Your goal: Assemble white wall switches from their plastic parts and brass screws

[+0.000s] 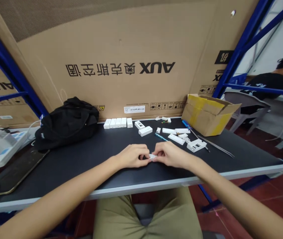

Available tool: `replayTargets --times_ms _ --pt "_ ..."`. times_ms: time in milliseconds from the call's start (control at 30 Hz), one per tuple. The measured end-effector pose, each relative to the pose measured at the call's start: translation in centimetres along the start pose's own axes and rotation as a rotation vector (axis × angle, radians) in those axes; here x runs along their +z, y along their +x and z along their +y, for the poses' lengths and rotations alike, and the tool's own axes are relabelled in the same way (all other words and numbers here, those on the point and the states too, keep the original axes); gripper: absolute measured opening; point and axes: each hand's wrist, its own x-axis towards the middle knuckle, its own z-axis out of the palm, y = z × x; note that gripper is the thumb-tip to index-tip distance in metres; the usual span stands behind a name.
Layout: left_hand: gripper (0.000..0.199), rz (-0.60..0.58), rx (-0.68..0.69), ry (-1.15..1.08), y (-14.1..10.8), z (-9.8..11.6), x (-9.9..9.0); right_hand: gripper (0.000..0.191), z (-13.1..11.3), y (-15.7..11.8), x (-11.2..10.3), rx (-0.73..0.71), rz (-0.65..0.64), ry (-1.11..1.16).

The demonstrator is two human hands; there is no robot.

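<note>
Between the fingertips of both hands is a small white plastic piece (152, 156), mostly covered by the fingers. My left hand (134, 156) pinches its left side, and my right hand (167, 154) pinches its right side, low over the black tabletop near the front edge. Beyond the right hand lie loose white plastic parts, among them a flat cover (176, 139) and a housing with square openings (196, 145). A teal screwdriver (161, 136) rests just behind the right hand. Two white housings, one of them a closed block (145, 130), sit farther back.
Several white blocks (118, 123) stand in a row at the back. A black cloth bag (66, 122) and a phone (17, 171) lie left, beside a power strip (4, 154). Right are an open cardboard box (207, 114), tweezers (217, 147) and a blue-handled screwdriver (186, 124). A person (268, 84) sits beyond.
</note>
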Motion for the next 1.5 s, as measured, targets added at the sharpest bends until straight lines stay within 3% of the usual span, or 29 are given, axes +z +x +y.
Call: replayTargets --times_ms 133,200,267,433,600,833,1100,1367,1500 --pt "0.012 0.02 0.001 0.043 -1.6 3.6 0.5 0.026 -2.0 -4.6 3.2 -0.065 0.148 -0.07" --pt "0.016 0.027 -0.021 0.085 -2.2 5.2 0.8 0.029 -2.6 -6.6 5.2 -0.161 0.397 -0.176" --pt "0.019 0.04 -0.036 0.121 -2.6 6.5 1.3 0.037 -3.0 -8.3 7.1 -0.186 0.539 -0.325" --pt "0.014 0.149 -0.004 0.18 -3.6 8.3 2.7 0.06 -2.6 -10.2 10.0 -0.213 0.656 -0.503" --pt "0.013 0.214 0.002 0.219 -4.0 8.7 3.5 0.065 -1.8 -10.3 10.2 -0.204 0.658 -0.527" --pt "0.011 0.244 -0.048 0.207 -4.1 9.0 4.0 0.045 -1.1 -9.9 9.1 -0.305 0.588 -0.638" --pt "0.007 0.429 0.103 0.415 -4.8 9.4 6.3 0.045 -0.1 -10.1 9.4 -0.399 0.595 -0.624" --pt "0.024 0.481 0.221 0.479 -5.1 9.6 5.9 0.041 0.4 -10.1 9.0 -0.489 0.58 -0.568" --pt "0.021 0.539 0.273 0.519 -5.1 9.6 6.1 0.039 0.3 -9.9 8.7 -0.528 0.593 -0.551"
